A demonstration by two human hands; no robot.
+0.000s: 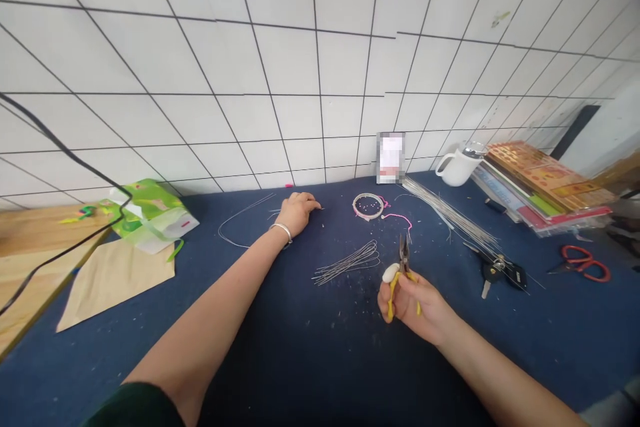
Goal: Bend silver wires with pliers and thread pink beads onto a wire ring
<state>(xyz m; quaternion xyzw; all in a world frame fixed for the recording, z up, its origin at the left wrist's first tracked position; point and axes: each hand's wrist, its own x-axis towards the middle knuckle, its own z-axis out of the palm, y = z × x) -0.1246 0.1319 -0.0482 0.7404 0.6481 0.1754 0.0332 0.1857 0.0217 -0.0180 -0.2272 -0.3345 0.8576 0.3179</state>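
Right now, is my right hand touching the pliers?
Touching: the head view shows your right hand wrapped around the yellow handles of the pliers.

The head camera looks down across the tabletop (300, 347).

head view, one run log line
left hand: on or just above dark-blue tabletop | right hand: holding yellow-handled metal pliers | between hands: looped silver wire bundle
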